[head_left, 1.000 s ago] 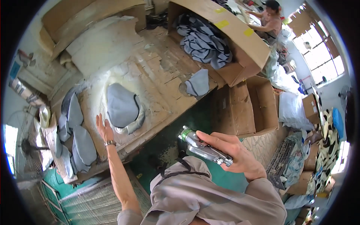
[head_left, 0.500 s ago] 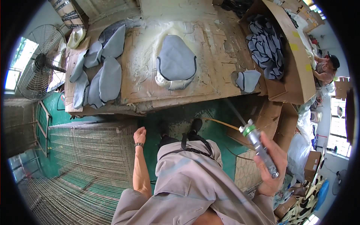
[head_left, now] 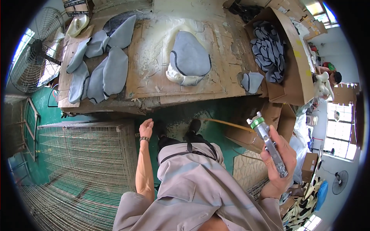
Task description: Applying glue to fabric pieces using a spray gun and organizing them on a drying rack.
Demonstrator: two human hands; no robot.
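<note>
My right hand [head_left: 283,154] grips a silver spray gun [head_left: 267,143] with a green ring near its nozzle; the gun points toward the bench. A tan hose [head_left: 229,124] runs near its front end. My left hand [head_left: 145,128], with a band at the wrist, hangs over the floor left of my legs, fingers loosely bent and holding nothing. On the bench ahead lies a large grey fabric piece [head_left: 190,54] with black edging, over a pale, crusted form [head_left: 184,79]. A smaller grey piece [head_left: 252,81] rests at the bench's right edge.
Several grey fabric pieces [head_left: 116,69] lie at the bench's left. An open cardboard box [head_left: 296,73] holds a heap of grey pieces [head_left: 268,52]. A wire rack [head_left: 88,150] stands at my left, a big fan [head_left: 36,50] behind it. Another person [head_left: 336,77] is at far right.
A thin streak of spray from the gun's nozzle, seen before, no longer shows. The view has shifted slightly; my right hand still holds the gun, and my left fingers look a little looser.
</note>
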